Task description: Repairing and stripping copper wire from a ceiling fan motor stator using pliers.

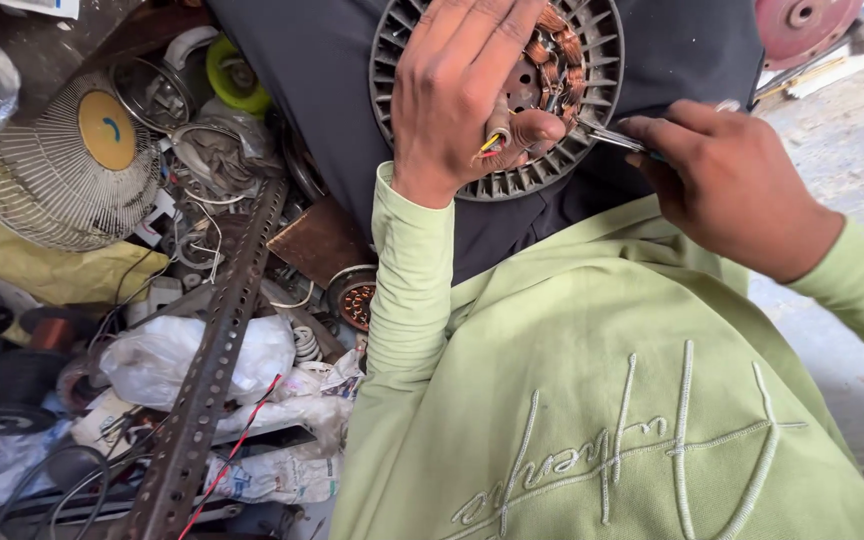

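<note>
I see the left hand clamped over the round finned motor stator at about 12 o'clock in the head view, resting on the dark cloth of my lap; its thumb and fingers pinch a small bundle of coloured wire ends at the stator's 6 o'clock edge. The right hand at 2 o'clock is closed on a thin metal tool, whose tip touches the copper windings at the stator's 3 o'clock side; I cannot tell the tool's kind. I judge the work to be midway; the windings sit in place, the leads are gathered but loose and not yet joined to anything. A fan guard and a slotted steel angle bar lie among clutter at 9 o'clock, untouched.
</note>
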